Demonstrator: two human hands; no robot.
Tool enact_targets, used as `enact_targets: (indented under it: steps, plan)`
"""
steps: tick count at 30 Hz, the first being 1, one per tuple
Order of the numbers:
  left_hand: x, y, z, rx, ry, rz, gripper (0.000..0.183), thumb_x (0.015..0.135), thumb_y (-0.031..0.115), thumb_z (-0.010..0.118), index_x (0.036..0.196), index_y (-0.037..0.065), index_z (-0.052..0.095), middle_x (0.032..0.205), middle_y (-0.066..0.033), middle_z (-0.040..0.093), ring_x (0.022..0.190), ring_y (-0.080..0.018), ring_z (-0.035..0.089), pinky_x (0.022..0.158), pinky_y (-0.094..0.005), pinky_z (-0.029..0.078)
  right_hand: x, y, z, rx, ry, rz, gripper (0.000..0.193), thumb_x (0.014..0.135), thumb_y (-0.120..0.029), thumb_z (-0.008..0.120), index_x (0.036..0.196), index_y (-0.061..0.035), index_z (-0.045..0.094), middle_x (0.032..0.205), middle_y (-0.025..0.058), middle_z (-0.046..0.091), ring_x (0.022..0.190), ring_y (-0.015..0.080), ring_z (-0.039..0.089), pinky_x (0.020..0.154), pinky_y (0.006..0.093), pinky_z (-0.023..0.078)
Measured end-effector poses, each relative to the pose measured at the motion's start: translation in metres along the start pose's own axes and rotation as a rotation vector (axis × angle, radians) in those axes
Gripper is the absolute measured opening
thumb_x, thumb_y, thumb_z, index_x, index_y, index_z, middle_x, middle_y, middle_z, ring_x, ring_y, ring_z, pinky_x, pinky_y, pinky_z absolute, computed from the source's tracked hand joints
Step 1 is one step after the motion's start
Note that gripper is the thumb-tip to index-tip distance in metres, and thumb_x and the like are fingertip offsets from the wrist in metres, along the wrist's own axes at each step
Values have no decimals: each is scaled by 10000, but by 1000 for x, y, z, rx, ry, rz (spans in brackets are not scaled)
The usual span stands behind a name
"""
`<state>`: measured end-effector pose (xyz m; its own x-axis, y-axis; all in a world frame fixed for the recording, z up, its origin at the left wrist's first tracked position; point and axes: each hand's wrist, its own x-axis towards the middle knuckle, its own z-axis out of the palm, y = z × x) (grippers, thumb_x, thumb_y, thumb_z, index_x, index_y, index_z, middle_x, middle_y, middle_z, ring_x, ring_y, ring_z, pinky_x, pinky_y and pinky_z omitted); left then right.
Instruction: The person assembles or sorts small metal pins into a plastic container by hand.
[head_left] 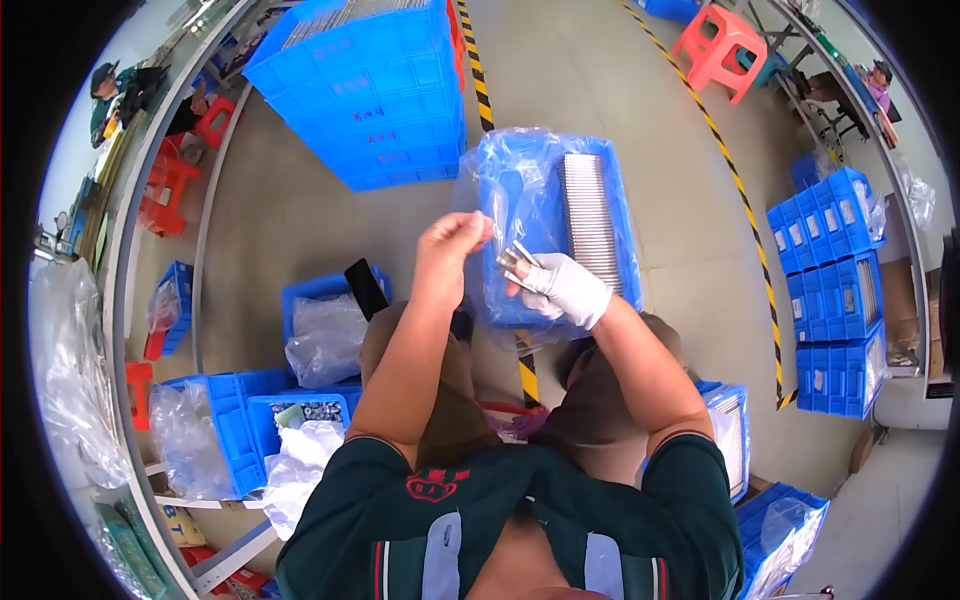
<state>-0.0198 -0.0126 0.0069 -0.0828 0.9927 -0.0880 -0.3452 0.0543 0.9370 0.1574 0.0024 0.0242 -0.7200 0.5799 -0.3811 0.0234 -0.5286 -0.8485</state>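
My left hand (452, 250) is bare and raised over the near left side of a blue bin (629, 225). Its thumb and fingertips are pinched together, and anything between them is too small to make out. Beside it, my right hand (568, 288) wears a white glove that leaves some fingertips bare. It grips several short, shiny metal rods (518, 256) that stick out from the fingers toward the left hand. Clear plastic film (522, 180) lines the bin under both hands. Along the bin's right side, slim metal pieces (590, 210) stand packed in a long row.
Tall stacked blue crates (400, 120) stand ahead to the left. A black phone (366, 288) lies by my left thigh. Smaller blue bins with plastic bags (325, 340) sit at left, and more crates (835, 300) at right. A red stool (722, 50) stands far right.
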Motion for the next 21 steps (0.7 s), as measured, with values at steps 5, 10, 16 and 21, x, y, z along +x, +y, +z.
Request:
enact_targets:
  steps: [5,10,16,21]
  plan:
    - [8,-41,8,-561,157,-220,228,861,284,515,844,60,552,787,-46,584,747,-165,553,680,-300,430,9,4,9,452,31,-240,213,872,-237,515,759,-67,456,530,-10,399,425,92,351,398,242,289]
    - [10,-78,39,-1084,96,-454,282,903,249,395,1016,26,526,971,-111,575,908,-235,548,843,-358,417,18,7,24,-72,428,-610,142,868,-181,513,851,-46,474,658,34,522,614,116,511,595,242,419]
    - [13,-70,51,-1069,90,-406,249,921,240,361,949,31,495,887,-93,572,809,-216,561,758,-352,452,19,-13,40,85,465,-750,145,829,-113,557,915,-29,475,672,19,504,569,81,468,530,215,386]
    - [5,-56,69,-945,140,-521,195,886,194,421,877,49,551,825,-60,593,770,-181,577,736,-318,460,27,-6,15,320,363,-707,190,882,-217,495,811,-41,499,558,-7,423,431,63,353,412,213,290]
